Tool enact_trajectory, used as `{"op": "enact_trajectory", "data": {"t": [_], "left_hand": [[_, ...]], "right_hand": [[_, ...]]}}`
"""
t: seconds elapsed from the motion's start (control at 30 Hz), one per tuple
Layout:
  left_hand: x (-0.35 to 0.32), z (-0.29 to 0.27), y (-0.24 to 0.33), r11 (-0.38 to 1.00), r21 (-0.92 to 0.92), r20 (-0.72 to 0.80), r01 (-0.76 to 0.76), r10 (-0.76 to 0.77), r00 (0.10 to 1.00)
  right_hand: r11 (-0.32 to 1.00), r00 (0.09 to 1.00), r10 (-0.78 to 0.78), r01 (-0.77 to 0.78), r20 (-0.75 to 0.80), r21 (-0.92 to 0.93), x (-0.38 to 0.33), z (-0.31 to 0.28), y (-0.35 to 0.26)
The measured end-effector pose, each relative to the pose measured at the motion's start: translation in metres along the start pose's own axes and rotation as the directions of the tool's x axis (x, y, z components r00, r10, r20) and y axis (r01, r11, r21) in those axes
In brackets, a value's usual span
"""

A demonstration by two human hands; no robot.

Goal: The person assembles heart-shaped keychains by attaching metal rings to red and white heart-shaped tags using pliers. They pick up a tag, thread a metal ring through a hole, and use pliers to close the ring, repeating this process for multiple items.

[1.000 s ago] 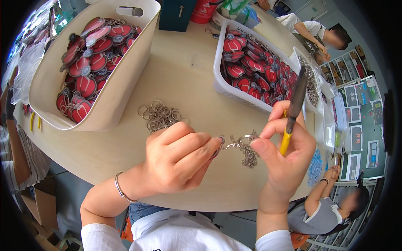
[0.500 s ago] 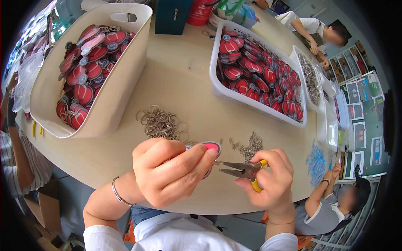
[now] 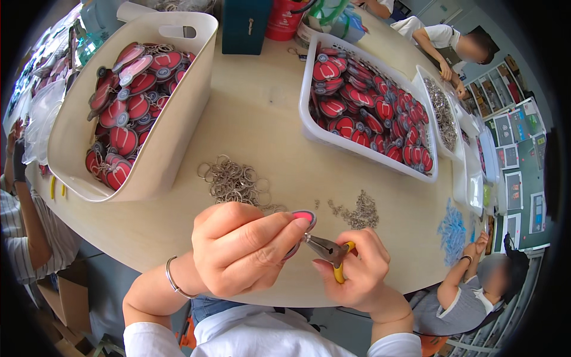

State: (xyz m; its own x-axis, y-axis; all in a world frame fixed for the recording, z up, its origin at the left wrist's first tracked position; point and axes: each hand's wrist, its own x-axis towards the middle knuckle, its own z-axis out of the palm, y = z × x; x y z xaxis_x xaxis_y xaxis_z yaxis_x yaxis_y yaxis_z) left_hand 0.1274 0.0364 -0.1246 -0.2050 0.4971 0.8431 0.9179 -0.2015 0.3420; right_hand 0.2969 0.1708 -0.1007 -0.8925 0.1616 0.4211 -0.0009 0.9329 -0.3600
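Note:
Pinched between the fingers of my left hand (image 3: 247,247) is a red and grey keychain tag (image 3: 304,218), partly hidden by the fingers. My right hand (image 3: 360,268) is closed round yellow-handled pliers (image 3: 331,250). The jaws of the pliers meet a small metal piece at the tag's edge, too small to make out. Beyond my left hand lies a heap of metal split rings (image 3: 231,181). A pile of small metal links (image 3: 360,213) sits beyond the pliers.
A cream bin (image 3: 169,137) of red tags stands at the left. A white basket (image 3: 369,156) of similar tags is at the far right, beside a tray (image 3: 443,119) of metal parts. Blue strands (image 3: 452,229) lie near the right edge. Other people sit around the table.
My right hand has moved left with the pliers, bringing their jaws up to the tag. The jaws were apart and are now closed together. My left hand stays almost in place.

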Motion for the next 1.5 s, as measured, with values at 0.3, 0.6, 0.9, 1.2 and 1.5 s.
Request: {"op": "enact_trajectory", "data": {"t": [0.3, 0.6, 0.9, 1.2, 1.5], "left_hand": [[0.001, -0.003, -0.005, 0.994, -0.036, 0.006, -0.107, 0.107, 0.994], [0.002, -0.003, -0.005, 0.992, -0.058, -0.002, -0.113, 0.113, 0.994], [0.001, -0.007, -0.003, 0.995, -0.057, 0.024, -0.082, 0.084, 0.996], [0.002, -0.009, -0.001, 0.993, -0.108, 0.023, -0.036, 0.038, 0.999], [0.0, -0.008, -0.003, 0.994, -0.082, -0.003, -0.065, 0.065, 0.998]], "right_hand": [[0.994, 0.993, -0.026, 0.015, 0.112, 0.104, 0.014, -0.021, 0.004], [0.997, 0.993, -0.06, 0.055, 0.103, 0.056, 0.013, -0.025, 0.005], [0.997, 0.991, -0.071, 0.067, 0.116, 0.043, 0.011, -0.027, -0.001], [0.992, 0.985, -0.091, 0.077, 0.145, 0.103, 0.015, -0.031, -0.001], [0.994, 0.99, -0.103, 0.105, 0.099, -0.014, 0.004, -0.027, -0.007]]}}
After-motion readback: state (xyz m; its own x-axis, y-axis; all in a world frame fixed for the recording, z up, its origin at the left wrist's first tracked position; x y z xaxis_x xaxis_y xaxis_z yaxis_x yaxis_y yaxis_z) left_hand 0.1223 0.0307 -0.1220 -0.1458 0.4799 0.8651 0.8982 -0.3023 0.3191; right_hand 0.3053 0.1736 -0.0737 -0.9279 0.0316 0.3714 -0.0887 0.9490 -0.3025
